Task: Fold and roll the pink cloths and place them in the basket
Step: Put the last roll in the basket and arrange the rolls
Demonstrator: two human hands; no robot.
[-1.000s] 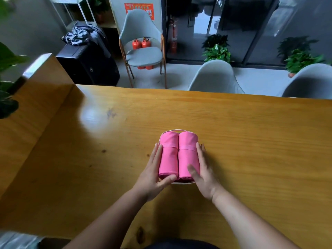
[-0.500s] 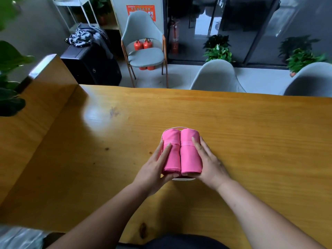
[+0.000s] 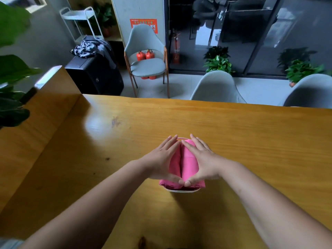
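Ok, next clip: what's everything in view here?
rolls: 2, pink, side by side in the basket
basket: 1, white, mid table
table: 1, wood, foreground
chairs: 3, grey, beyond the table
extinguishers: 3, red, two behind the far chair, one right of it
suitcase: 1, black, beyond the table's left end
clothes: 1 heap, grey, on the suitcase
plants: 2, green, back right
leaves: several, green, left edge
cart: 1, white, back left
poster: 1, orange, above the far chair
left hand: flat on the left roll
right hand: flat on the right roll; thumbs meet at the near end
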